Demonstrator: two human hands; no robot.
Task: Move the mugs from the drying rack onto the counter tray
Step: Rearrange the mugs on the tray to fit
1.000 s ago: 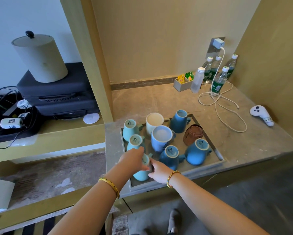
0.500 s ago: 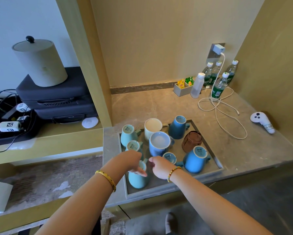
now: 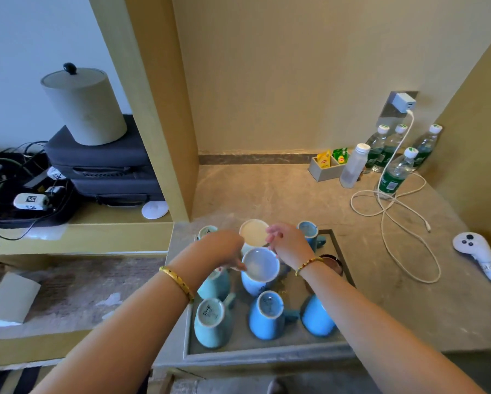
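A grey recessed tray point(image 3: 267, 356) in the stone counter holds several upside-down mugs. A teal mug point(image 3: 210, 319), a blue mug point(image 3: 267, 314) and another blue mug point(image 3: 318, 317) stand along its front. Behind them are a light blue mug with a pale base point(image 3: 260, 267), a cream mug point(image 3: 254, 231), a teal mug point(image 3: 214, 284), a blue mug point(image 3: 308, 231) and a brown mug point(image 3: 333, 264). My left hand point(image 3: 224, 250) hovers over the tray's middle, fingertips at the light blue mug's base edge. My right hand point(image 3: 289, 243) is beside the cream mug, fingers apart.
Water bottles point(image 3: 395, 177), a tea-bag box point(image 3: 325, 167) and a white charger cable point(image 3: 395, 214) lie at the counter's back right. A white controller point(image 3: 477, 255) rests at the right. On the left shelf are a beige canister point(image 3: 85, 106), dark cases point(image 3: 105, 166) and cables.
Both hands have left the front-left teal mug, which now stands in the tray, and moved back to the middle mugs. The camera has come closer.
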